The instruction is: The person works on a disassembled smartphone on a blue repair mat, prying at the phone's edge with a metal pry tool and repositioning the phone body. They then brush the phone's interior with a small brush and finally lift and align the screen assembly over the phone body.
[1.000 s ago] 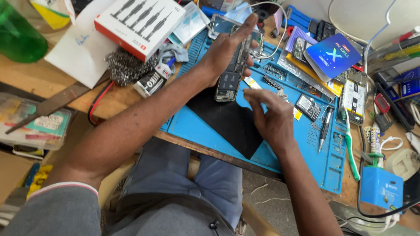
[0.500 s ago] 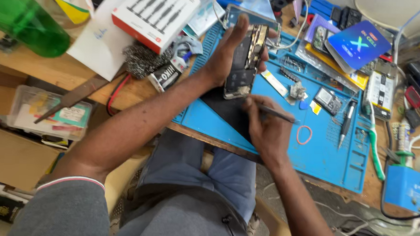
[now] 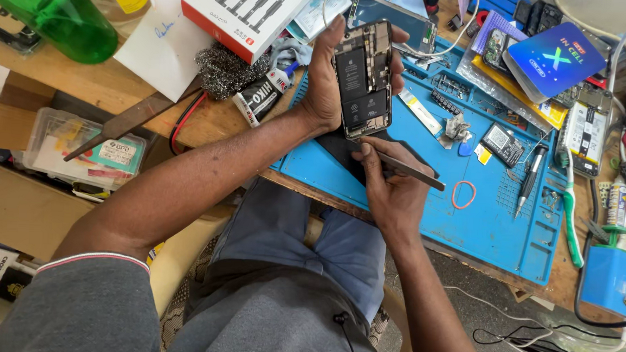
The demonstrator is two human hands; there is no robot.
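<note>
Head view, looking straight down over the workbench: the left hand [image 3: 331,85] grips an opened phone [image 3: 363,78], fingers wrapped round its edges and thumb along the near side, holding it tilted up just above the blue work mat [image 3: 494,226]. The back is already off, so battery and boards lie bare, which puts the opening-up behind us. The right hand [image 3: 393,186] pinches a pair of tweezers [image 3: 405,169], fingers clamped together on the shaft, its front end right at the phone's lower edge. Whether the tip touches a part inside, I cannot tell; it is too small to make out.

Around them on the mat sit loose pieces: a small dark module [image 3: 501,140], a silver bracket [image 3: 456,126], a strip of pale tape [image 3: 420,112], an orange rubber ring [image 3: 464,194] and a black pen-like screwdriver [image 3: 531,180]. A second phone screen [image 3: 390,14] lies face up just behind the held phone. Off the mat to the left rest a white and red tool box [image 3: 246,11], a wad of steel wool [image 3: 223,68], a glue tube [image 3: 264,96] and a green bottle [image 3: 53,13].

My read: the strip-down is well along, parts are out, but the inside work at the lower end looks unfinished and nothing is closed up yet
</note>
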